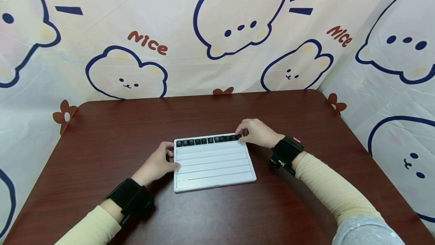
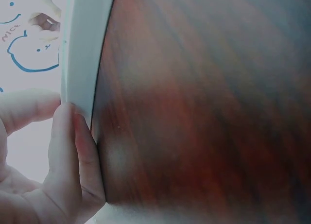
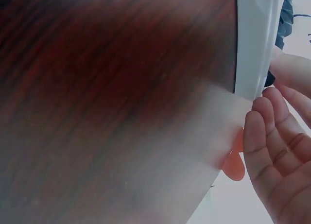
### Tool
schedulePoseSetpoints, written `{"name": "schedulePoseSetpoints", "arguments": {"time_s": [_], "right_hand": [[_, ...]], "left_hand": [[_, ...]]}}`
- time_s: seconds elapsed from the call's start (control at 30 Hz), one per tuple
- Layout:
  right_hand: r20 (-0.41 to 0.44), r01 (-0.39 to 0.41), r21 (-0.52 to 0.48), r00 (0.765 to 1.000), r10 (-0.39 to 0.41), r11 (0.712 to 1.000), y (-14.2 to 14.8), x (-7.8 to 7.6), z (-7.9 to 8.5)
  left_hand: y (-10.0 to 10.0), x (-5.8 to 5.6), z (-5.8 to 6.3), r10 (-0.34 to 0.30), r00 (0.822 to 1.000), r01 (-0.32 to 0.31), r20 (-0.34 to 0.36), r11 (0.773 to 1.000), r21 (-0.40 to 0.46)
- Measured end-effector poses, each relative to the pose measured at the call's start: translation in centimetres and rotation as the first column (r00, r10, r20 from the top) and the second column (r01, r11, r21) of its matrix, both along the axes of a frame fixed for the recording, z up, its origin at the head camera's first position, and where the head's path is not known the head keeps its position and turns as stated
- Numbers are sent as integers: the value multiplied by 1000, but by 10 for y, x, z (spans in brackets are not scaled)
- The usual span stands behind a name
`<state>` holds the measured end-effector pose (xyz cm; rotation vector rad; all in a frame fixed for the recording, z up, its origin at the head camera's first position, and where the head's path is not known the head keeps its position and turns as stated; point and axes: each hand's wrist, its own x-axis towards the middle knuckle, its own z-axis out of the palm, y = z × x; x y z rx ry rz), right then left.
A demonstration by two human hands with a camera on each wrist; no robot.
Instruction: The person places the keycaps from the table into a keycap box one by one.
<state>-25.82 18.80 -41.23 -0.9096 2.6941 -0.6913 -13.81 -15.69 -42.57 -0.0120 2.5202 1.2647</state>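
Note:
A shallow white tray (image 1: 212, 165) with ridged rows lies on the table, and its side wall (image 2: 86, 44) shows in the left wrist view. Black keycaps (image 1: 200, 141) line its far row. My left hand (image 1: 157, 164) grips the tray's left edge, thumb near the rim and fingers against the side. At the far right corner, my right hand (image 1: 259, 132) pinches a black keycap (image 3: 270, 79) at the end of the row. The fingertips partly cover that keycap. The right hand's other fingers (image 3: 256, 131) are close to the tray's corner.
The dark brown wooden table (image 1: 136, 124) extends around the tray on all sides. A white cloth printed with cartoon animals (image 1: 238, 14) hangs behind the table and along its sides. Black wrist bands (image 1: 287, 151) sit on both wrists.

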Motion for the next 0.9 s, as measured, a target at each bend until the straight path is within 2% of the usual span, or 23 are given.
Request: {"name": "schedulePoseSetpoints", "arguments": {"time_s": [0.9], "right_hand": [[-38,25,-26,999,-26,999,-2,4,-2]], "left_hand": [[1,-2,-2,21,1000,-21,7,1000,-5]]}}
